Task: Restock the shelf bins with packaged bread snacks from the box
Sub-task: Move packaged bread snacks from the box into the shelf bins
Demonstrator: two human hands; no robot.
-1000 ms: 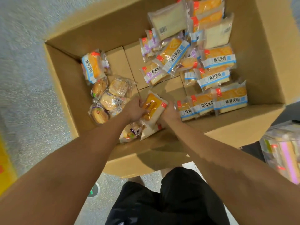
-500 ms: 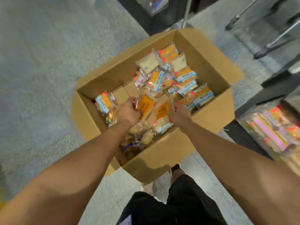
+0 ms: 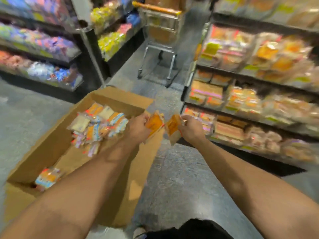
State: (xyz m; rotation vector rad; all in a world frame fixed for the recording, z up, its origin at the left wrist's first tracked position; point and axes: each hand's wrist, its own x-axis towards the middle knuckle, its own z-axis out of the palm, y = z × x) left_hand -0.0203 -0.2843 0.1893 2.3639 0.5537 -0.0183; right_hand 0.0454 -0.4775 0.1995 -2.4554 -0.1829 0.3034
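Note:
An open cardboard box (image 3: 51, 145) sits on the floor at the left, holding several wrapped bread snacks (image 3: 96, 125). My left hand (image 3: 138, 128) grips an orange bread packet (image 3: 153, 124) above the box's right edge. My right hand (image 3: 191, 129) grips a second orange bread packet (image 3: 173, 130) just beside it, over the floor. Both packets are lifted clear of the box. The shelf bins (image 3: 245, 116) with packed bread stand at the right, a short way beyond my right hand. The picture is blurred by motion.
A metal shopping cart (image 3: 160, 40) with a cardboard box in it stands in the aisle behind the box. Shelves of coloured sweets (image 3: 43, 49) fill the left side. Grey floor (image 3: 181, 178) lies between the box and the bread shelves.
Both hands lifted out of the box, each with an orange packet, and moved right toward the shelves. My view swung up from the box to the aisle.

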